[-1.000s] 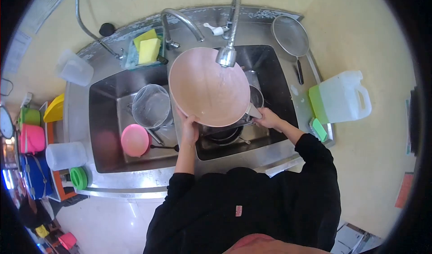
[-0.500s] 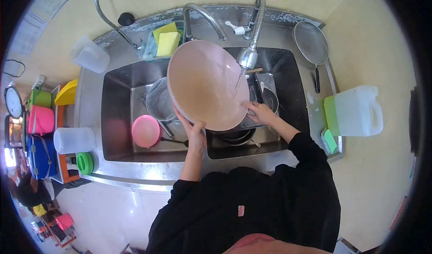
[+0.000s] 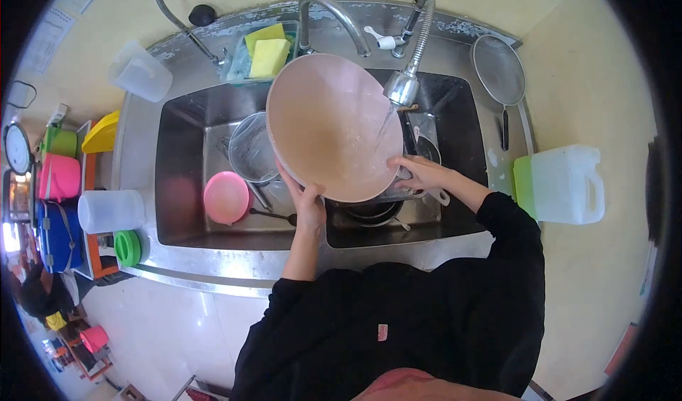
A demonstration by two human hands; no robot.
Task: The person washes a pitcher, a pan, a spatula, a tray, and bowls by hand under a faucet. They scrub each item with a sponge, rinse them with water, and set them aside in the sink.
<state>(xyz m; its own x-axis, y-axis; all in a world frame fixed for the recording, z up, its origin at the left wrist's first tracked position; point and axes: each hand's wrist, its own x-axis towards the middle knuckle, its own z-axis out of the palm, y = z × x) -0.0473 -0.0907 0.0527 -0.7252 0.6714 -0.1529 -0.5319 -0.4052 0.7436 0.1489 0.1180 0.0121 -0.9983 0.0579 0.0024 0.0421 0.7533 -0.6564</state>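
A large, deep, pinkish-beige pan (image 3: 327, 134) is tilted over the sink, its inside facing me. My left hand (image 3: 308, 206) supports its lower left edge from beneath, the thumb at the rim. On the right side, my right hand (image 3: 420, 174) is closed at the rim, around what looks like the pan's handle; a pale handle end with a hole (image 3: 442, 196) shows below the fingers. Water runs from the flexible faucet's spray head (image 3: 401, 88) onto the inner right wall of the pan.
The double sink (image 3: 177, 209) holds a pink bowl (image 3: 226, 197), a clear round container (image 3: 250, 152) and dark pans (image 3: 373, 215). Sponges (image 3: 270, 58) lie in a tub behind. A strainer (image 3: 499, 71) and a jug (image 3: 568, 184) are at right; a white container (image 3: 111, 211) stands left.
The pan has shifted slightly in my hands, and my right hand has moved a little to the right. A pale handle end has come into view beneath it. Water keeps running.
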